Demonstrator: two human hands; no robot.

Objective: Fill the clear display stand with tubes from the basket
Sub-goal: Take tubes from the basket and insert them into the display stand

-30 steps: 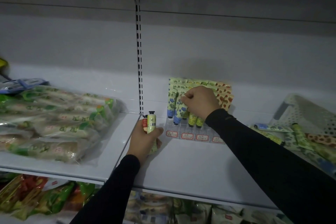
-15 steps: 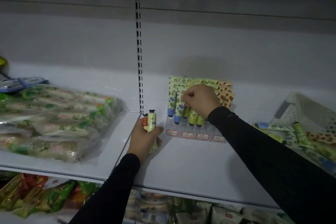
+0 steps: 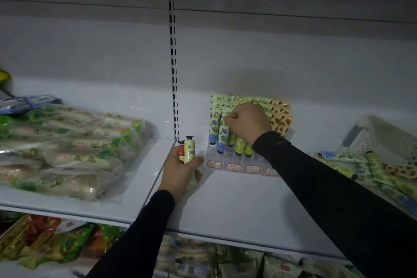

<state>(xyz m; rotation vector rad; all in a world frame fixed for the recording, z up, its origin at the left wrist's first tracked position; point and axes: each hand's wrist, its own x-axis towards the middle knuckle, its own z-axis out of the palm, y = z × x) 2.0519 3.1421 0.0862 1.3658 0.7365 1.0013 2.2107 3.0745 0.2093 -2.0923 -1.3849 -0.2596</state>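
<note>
Left hand [image 3: 180, 171]: its fingers are curled around two tubes, a pale yellow tube [image 3: 189, 151] with a black cap on top and a red tube [image 3: 180, 150] just behind it. The hand rests low on the white shelf [image 3: 237, 205], to the left of the stand.

Right hand [image 3: 247, 123]: it is curled up like a fist in front of the rows of tubes in the stand. Its fingers pinch the top of one tube there; which tube I cannot tell, since the hand covers it.

Clear display stand [image 3: 239, 161]: it sits on the white shelf, close to the back wall. Small red and white labels run along its front edge.

Tubes in the stand [image 3: 214, 126]: they stand with caps down, packed side by side. Blue flower ones are on the left, yellow green ones in the middle, and orange ones [image 3: 282, 123] on the right.

Basket [image 3: 381, 140]: a white basket with little holes lies tipped on the far right of the shelf.

Loose tubes [image 3: 374, 167]: many tubes lie flat in a pile at the mouth of the basket, spilling toward the right edge.

Snack bags [image 3: 63, 142]: clear bags with green print lie stacked on the shelf to the left.

Lower shelf [image 3: 45, 244]: bright packets fill it.

Sleeves [image 3: 327, 187]: both arms wear black.
</note>
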